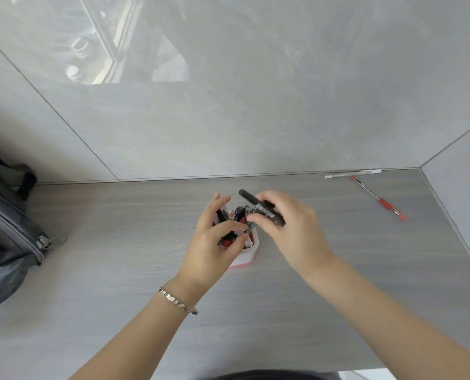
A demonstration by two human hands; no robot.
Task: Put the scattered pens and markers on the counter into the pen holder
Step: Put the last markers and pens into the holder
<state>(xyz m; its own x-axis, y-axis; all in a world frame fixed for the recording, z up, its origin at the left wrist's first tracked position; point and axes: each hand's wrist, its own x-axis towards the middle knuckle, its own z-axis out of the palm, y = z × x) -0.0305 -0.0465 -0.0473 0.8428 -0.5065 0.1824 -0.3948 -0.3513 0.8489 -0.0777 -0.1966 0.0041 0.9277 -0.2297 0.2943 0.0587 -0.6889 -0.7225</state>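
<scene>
A white pen holder with a pink base [248, 255] stands mid-counter, holding several pens. My left hand [214, 242] is wrapped around the holder's near left side, its thumb and fingers pinching pens at the rim. My right hand [291, 229] hovers just right of the holder and grips a black marker [261, 206], which is tilted with its cap end pointing up-left over the holder's opening. A red pen [379, 198] and a white pen [351, 174] lie at the far right, near the wall.
A dark grey bag [6, 237] with a zipper pull sits at the counter's left edge. Tiled walls close off the back and right side of the grey wood-grain counter [118, 270].
</scene>
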